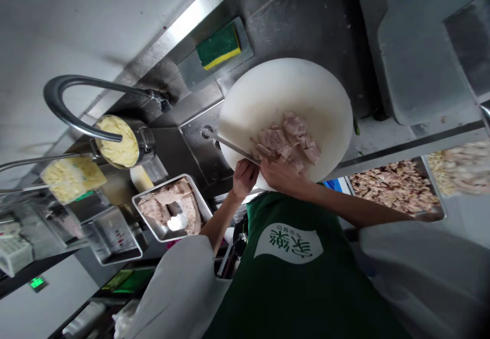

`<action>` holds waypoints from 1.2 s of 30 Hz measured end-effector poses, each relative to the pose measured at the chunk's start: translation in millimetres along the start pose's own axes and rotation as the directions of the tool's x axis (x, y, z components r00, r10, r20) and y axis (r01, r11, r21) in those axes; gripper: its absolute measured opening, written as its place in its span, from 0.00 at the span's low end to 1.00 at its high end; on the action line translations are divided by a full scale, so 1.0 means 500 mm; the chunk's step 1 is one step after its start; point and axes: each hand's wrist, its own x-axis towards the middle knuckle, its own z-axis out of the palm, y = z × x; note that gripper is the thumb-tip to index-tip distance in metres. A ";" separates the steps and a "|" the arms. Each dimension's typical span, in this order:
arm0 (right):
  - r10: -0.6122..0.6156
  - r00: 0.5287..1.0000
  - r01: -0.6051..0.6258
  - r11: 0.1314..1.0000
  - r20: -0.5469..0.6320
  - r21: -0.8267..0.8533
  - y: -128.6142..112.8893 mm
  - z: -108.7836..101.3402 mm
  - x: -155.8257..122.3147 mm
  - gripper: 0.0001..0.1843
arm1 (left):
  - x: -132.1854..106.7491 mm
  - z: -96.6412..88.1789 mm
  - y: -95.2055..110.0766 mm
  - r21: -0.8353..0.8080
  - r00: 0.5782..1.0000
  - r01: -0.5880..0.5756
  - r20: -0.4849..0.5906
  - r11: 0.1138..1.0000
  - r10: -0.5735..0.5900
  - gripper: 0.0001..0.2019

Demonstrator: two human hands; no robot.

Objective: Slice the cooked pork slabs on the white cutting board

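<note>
My right hand [280, 176] is closed at the near edge of a round white cutting board [325, 91]. From its fingers a knife [233, 146] reaches left, its thin metal length past the board's edge and over the sink. My left hand [245, 178] is just left of it, fingers curled close to the knife; what they hold, if anything, is hidden. Pale cooked meat pieces [277, 140], sliced and chunky, lie in a heap on the board just beyond my right hand.
A curved faucet [69, 86] arches at left above a pot of yellow slices [117, 142]. A tray [133, 201] holds large meat pieces. A green-yellow sponge [218, 48] sits behind the board. Chopped meat [394, 186] fills a tray at right.
</note>
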 end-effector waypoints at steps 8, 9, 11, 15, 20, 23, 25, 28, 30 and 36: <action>0.067 0.994 -0.069 0.997 -0.091 -0.023 0.015 -0.025 -0.011 0.24 | -0.001 0.005 0.002 -0.006 0.998 -0.014 -0.056 1.000 0.014 0.06; 0.072 0.995 -0.074 0.997 -0.074 -0.028 0.012 -0.018 -0.042 0.23 | -0.002 0.006 0.001 -0.005 0.999 -0.013 -0.050 1.000 0.013 0.06; 0.082 0.996 -0.083 0.996 -0.025 -0.030 0.007 -0.002 -0.105 0.20 | -0.005 0.005 0.000 -0.001 1.000 0.006 -0.027 1.000 -0.006 0.07; 0.155 0.980 -0.153 0.988 0.124 -0.023 0.010 0.026 -0.201 0.17 | -0.007 0.003 -0.001 0.002 1.000 0.008 -0.004 1.000 -0.008 0.08; 0.098 0.988 -0.100 0.995 0.116 0.011 -0.002 0.029 -0.116 0.18 | -0.002 0.002 -0.004 -0.034 0.999 -0.022 -0.033 0.999 0.020 0.04; 0.030 0.999 -0.030 0.999 -0.014 0.017 0.006 0.014 0.010 0.20 | 0.002 0.001 -0.003 -0.039 0.999 -0.022 -0.038 0.999 0.020 0.05; 0.012 0.997 -0.009 0.999 -0.070 0.039 0.033 -0.001 0.063 0.21 | 0.002 -0.005 0.001 -0.041 0.999 -0.015 -0.043 0.999 0.013 0.07; 0.050 0.989 -0.040 0.997 -0.137 0.070 0.087 -0.024 0.065 0.23 | -0.006 -0.021 0.013 -0.013 0.993 0.121 -0.009 0.993 -0.121 0.15; 0.116 0.974 -0.102 0.991 -0.195 0.081 0.107 -0.038 0.036 0.22 | -0.014 -0.031 0.024 0.041 0.962 0.270 0.026 0.962 -0.271 0.24; 0.190 0.922 -0.168 0.981 -0.337 0.095 0.069 -0.045 -0.051 0.27 | -0.029 -0.023 0.038 0.039 0.854 0.520 -0.063 0.853 -0.517 0.20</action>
